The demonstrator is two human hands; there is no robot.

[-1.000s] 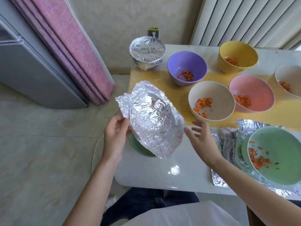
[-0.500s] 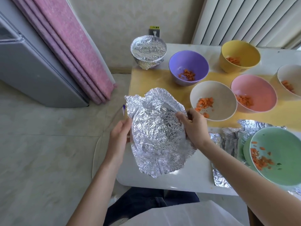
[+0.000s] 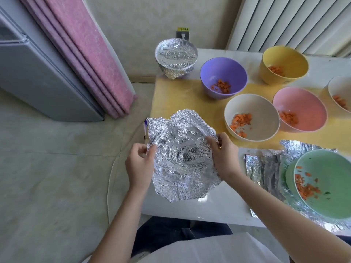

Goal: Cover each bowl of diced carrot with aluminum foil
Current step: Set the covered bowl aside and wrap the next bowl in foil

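Note:
A crumpled sheet of aluminum foil point(image 3: 180, 154) covers a bowl at the table's near left corner; the bowl under it is hidden. My left hand point(image 3: 139, 164) pinches the foil's left edge. My right hand point(image 3: 223, 158) grips its right edge. Open bowls with diced carrot stand beyond: purple point(image 3: 223, 70), beige point(image 3: 254, 109), pink point(image 3: 303, 103), yellow point(image 3: 284, 59) and a white one point(image 3: 341, 88) cut off at the right. A green bowl point(image 3: 330, 179) with carrot sits on a flat foil sheet point(image 3: 266, 164) at the near right.
A foil-covered bowl point(image 3: 175, 54) stands at the table's far left corner. The white table point(image 3: 218, 205) carries a yellow mat point(image 3: 180, 95). Left of the table are bare floor, a pink curtain point(image 3: 91, 54) and a grey fridge point(image 3: 38, 73).
The foil-wrapped bowl was tilted up in my left hand alone. My right hand came in and took the foil's right edge, and the bowl now sits lower and flatter.

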